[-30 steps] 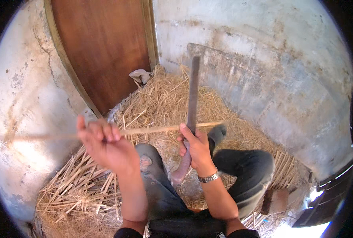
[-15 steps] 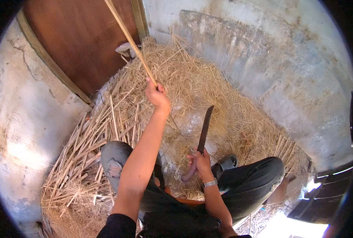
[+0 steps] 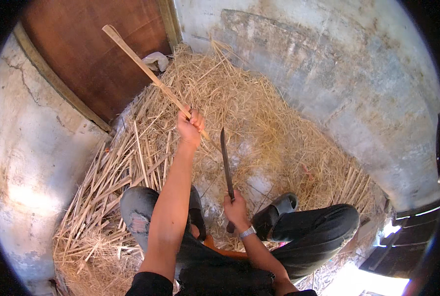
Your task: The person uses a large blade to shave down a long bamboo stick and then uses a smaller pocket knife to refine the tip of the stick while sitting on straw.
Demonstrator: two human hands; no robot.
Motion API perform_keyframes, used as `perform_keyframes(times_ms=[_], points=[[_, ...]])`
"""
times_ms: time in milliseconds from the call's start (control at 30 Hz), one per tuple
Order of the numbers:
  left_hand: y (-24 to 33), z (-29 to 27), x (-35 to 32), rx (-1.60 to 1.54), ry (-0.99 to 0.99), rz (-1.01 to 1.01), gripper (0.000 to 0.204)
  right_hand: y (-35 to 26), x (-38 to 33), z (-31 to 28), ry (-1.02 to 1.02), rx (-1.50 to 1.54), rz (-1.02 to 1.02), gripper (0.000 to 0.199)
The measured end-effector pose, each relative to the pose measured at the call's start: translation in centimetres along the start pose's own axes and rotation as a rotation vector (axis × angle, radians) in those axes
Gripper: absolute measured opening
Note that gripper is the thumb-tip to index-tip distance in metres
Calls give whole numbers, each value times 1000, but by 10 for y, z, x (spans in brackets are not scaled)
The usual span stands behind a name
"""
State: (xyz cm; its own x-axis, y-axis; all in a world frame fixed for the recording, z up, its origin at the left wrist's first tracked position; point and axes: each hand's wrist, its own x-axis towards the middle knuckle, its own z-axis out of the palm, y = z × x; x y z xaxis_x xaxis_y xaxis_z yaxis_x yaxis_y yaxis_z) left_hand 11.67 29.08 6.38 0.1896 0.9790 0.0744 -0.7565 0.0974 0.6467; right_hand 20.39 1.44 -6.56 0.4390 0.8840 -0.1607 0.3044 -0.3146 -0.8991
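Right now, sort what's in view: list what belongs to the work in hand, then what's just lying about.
In the work:
- long pale strip, gripped in the left hand
- dark long-bladed knife, held in the right hand

Apparently lying about:
- straw-coloured shavings
- loose strips at left
- pale crumpled item by the door

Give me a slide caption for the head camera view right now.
Above scattered straw, the left hand grips a long stick while the right hand holds a knife.
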Motion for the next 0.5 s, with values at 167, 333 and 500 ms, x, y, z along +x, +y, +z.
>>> perform_keyframes(times_ms=[167,333,500], points=[[0,11,-7,109,-79,-58,52,-37,38,-28,14,124,60,29],[-3,19,-10,121,6,-89,54,-104,24,-30,281,260,-183,37],[-22,50,-19,161,49,-58,57,11,-2,-11,131,-267,-189,28]])
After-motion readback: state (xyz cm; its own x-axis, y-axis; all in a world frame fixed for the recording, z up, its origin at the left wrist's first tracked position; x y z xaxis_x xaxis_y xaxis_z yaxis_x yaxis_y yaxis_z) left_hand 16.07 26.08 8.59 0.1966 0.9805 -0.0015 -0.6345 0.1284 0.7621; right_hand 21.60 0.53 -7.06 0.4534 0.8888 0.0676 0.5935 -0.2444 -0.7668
